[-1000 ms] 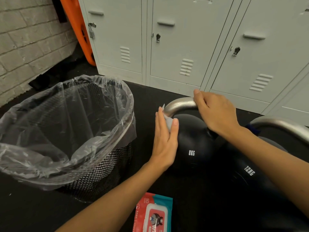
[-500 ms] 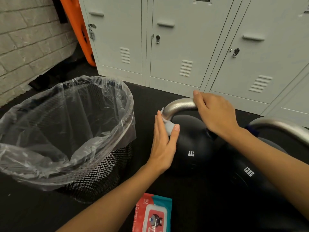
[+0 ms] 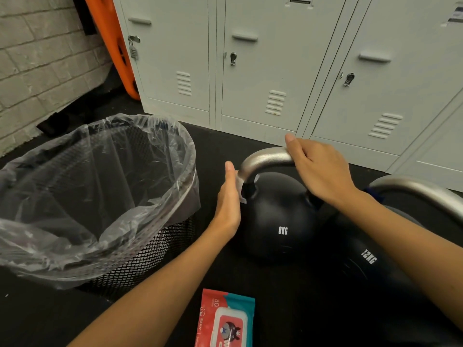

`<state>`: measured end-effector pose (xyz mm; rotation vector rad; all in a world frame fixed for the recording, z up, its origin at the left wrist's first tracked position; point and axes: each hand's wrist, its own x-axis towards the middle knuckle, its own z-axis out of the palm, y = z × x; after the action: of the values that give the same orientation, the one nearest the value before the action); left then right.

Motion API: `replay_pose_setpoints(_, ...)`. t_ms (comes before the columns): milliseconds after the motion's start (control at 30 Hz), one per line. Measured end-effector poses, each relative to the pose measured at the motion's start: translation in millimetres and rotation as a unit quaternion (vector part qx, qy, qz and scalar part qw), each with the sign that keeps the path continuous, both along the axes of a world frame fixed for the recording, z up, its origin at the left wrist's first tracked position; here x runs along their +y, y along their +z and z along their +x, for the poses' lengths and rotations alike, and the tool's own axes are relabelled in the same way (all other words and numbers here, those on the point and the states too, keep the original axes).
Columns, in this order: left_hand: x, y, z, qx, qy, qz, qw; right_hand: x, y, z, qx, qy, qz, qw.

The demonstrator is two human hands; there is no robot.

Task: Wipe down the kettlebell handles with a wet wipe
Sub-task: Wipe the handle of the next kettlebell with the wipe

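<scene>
Red and teal, a pack of wet wipes lies on the black floor at the near edge, between the person's forearms. Just beyond it stands the black 8KG kettlebell, with a 12KG kettlebell touching it on the right. The left hand stands edge-on, fingers straight and pressed together, holding a pale wet wipe flat against the left leg of the 8KG bell's steel handle. The right hand rests on top of that handle, fingers curled over the bar. To the left sits a black mesh bin lined with a clear plastic bag. Farther back stand grey lockers, an orange board leaning beside them, and a pale brick wall.
</scene>
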<state>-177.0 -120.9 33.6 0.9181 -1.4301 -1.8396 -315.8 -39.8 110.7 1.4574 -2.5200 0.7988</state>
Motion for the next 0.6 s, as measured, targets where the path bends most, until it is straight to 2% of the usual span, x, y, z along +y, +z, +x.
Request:
replay_pose_setpoints(100, -1, -7, 3, -0.006, 0.015, 0.024, 1.000, 2, 3, -5, -0.069, -0.002, 0.000, 0.998)
replay_pose_setpoints(267, 13, -10, 4, -0.002, 0.052, 0.000, 0.999, 6, 10, -9, -0.180, 0.012, -0.061, 0.982)
replay_pose_setpoints(500, 20, 5, 13, -0.016, 0.056, -0.153, 0.987, 4, 18, -12, -0.281, -0.013, -0.117, 0.952)
replay_pose_setpoints(600, 23, 25, 13, 0.016, 0.080, -0.214, 0.973, 4, 23, -19, -0.378, -0.038, -0.202, 0.903)
